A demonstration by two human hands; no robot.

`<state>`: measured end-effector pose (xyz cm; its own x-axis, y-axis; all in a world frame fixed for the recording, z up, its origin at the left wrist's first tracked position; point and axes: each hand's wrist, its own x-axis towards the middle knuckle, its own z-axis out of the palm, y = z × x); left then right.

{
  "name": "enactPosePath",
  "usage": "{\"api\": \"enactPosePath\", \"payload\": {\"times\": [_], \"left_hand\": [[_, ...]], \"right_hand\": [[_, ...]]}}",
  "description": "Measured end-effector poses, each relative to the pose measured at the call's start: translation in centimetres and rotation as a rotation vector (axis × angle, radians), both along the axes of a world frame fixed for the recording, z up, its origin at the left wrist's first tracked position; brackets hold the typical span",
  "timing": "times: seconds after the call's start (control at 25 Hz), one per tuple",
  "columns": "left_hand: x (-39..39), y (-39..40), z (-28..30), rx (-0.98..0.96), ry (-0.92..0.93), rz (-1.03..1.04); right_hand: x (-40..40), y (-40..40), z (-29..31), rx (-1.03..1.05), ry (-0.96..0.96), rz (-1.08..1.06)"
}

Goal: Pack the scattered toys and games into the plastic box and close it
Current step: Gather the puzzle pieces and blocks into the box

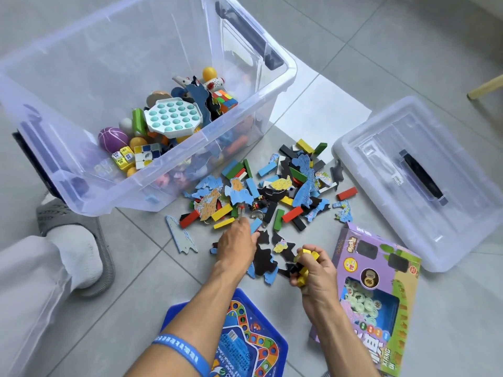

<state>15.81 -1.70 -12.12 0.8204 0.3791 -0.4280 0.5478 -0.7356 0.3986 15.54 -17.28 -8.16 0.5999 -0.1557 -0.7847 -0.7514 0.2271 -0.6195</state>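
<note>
Grey floor tiles (408,50), smooth and matt, are seen under everything, and on them a heap of loose pieces (275,191) is spread between the plastic box (81,85) and its lid (424,170). Flat jigsaw pieces with wavy edges, blue on one face and black on the other, are mixed there with small rectangular wooden blocks painted red, green, yellow, blue and black. The box is made of clear, slightly bluish plastic with dark handles; it is open and already partly filled, with a white and teal pop toy (174,117), a purple ball (113,139) and colour cubes inside. The lid lies apart on the right, flat on the floor, with a dark handle. A purple cardboard game box (378,289) with a window is placed under the right forearm, and a blue board-game tray (245,336) lies below the left arm, partly covered by it. The left hand (236,244) is laid on the dark puzzle pieces, fingers bent down on them. The right hand (313,268) is closed around several yellow blocks (306,258). A blue wristband (182,352) is worn on the left arm. A grey slipper (79,240) is seen on the left.
</note>
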Motion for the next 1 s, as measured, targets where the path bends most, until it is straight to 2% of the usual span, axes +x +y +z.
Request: {"api": "enactPosePath", "payload": {"times": [0.08,0.16,0.24,0.32,0.44,0.52,0.6,0.76,0.88,1.0], "left_hand": [[-0.4,0.2,1.2,-0.092,0.030,0.064],[-1.6,0.7,3.3,-0.410,0.031,0.347],[-3.1,1.6,6.4,-0.810,-0.080,0.744],[-3.6,2.9,10.3,-1.047,-0.300,0.967],[-1.1,7.4,17.5,-1.149,-0.550,1.014],[0.8,11.7,21.6,-1.308,-0.587,1.009],[1.4,15.1,24.3,-1.488,-0.536,1.048],[-3.3,14.9,26.5,-1.451,-0.488,1.118],[-7.3,11.5,25.9,-1.434,-0.486,1.135],[-11.0,8.0,25.3,-1.397,-0.410,1.070]], "right_hand": [[-0.2,0.6,0.8,0.161,0.051,-0.032],[-0.3,1.8,2.6,0.320,0.094,-0.062],[-0.1,4.0,5.0,0.457,0.111,-0.083],[1.0,7.6,8.1,0.537,0.092,-0.016],[4.7,14.5,14.8,0.597,0.023,0.156],[7.6,18.3,19.2,0.617,0.012,0.220],[9.3,19.5,22.0,0.532,0.050,0.242],[5.7,16.1,23.0,0.382,0.016,0.291],[0.3,11.4,21.6,0.350,0.002,0.216],[-4.7,7.0,21.1,0.279,0.018,0.160]]}}
